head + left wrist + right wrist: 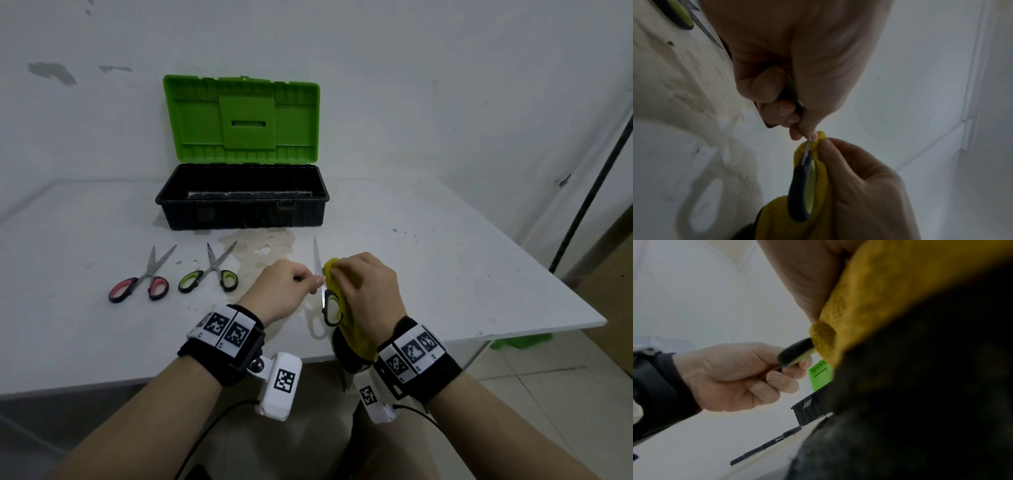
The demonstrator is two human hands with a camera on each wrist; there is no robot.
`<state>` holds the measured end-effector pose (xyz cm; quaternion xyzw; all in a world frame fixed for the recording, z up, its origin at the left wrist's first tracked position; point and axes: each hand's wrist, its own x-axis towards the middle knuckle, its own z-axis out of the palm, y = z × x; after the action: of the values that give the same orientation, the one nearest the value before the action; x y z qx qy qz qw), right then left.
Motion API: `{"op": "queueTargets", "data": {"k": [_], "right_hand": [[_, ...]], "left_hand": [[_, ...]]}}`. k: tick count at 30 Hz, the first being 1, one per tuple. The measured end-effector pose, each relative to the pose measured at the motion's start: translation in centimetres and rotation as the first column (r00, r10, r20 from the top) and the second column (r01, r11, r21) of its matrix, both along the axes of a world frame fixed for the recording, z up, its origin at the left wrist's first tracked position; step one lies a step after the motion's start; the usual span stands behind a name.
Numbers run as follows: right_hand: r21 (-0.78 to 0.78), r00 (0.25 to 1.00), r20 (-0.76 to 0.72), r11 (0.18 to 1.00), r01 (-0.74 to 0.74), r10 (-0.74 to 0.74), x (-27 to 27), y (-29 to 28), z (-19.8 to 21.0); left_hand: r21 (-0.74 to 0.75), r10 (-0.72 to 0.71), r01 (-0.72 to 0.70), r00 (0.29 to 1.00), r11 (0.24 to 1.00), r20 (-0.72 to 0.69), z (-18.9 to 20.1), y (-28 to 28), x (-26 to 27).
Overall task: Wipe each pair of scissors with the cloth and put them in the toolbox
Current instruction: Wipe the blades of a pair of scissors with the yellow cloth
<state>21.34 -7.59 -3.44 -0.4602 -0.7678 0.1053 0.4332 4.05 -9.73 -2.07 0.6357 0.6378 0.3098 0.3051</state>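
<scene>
In the head view my left hand [308,279] grips one handle of a green-and-black pair of scissors [331,308], held just above the white table [445,274]. The pair is spread, with one blade [317,253] pointing away from me. My right hand [342,274] pinches a yellow cloth [349,322] against the scissors near the pivot. The left wrist view shows the free handle [799,191] lying against the cloth [822,178]. A red-handled pair [140,284] and another green-handled pair [209,274] lie spread on the table to the left. The black toolbox [239,216] stands behind with its green lid [239,120] up.
A brownish stain [260,246] marks the table between the toolbox and my hands. The table's front edge is just under my wrists and its right corner [596,322] is near. A black pole [589,192] leans at the right, with something green [520,341] on the floor.
</scene>
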Motion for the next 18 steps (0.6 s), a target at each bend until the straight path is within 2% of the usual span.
{"op": "queueTargets", "data": {"k": [4,8,13,15,18], "right_hand": [[-0.034,0.998,0.063,0.999,-0.029,0.031,0.2,-0.1,-0.1],[-0.001,0.998,0.045,0.999,-0.047,0.047,0.2,0.1,-0.4],[0.023,0.993,0.106,0.998,-0.054,0.051,0.1,0.1,-0.8],[-0.019,0.995,0.096,1.0,-0.008,0.01,0.4,0.9,-0.3],[-0.104,0.991,0.04,0.986,0.132,-0.129,1.8,2.8,0.8]], "left_hand": [[-0.002,0.003,-0.003,1.0,1.0,-0.016,0.1,0.1,0.0],[0.007,-0.009,0.009,0.999,1.0,-0.046,0.0,0.0,0.0],[0.063,-0.028,0.037,0.991,0.997,-0.13,0.2,-0.2,-0.2],[0.063,-0.036,0.043,0.993,0.997,-0.114,0.1,-0.2,-0.4],[0.041,-0.042,0.046,0.994,0.998,-0.098,-0.2,-0.2,-0.6]]}}
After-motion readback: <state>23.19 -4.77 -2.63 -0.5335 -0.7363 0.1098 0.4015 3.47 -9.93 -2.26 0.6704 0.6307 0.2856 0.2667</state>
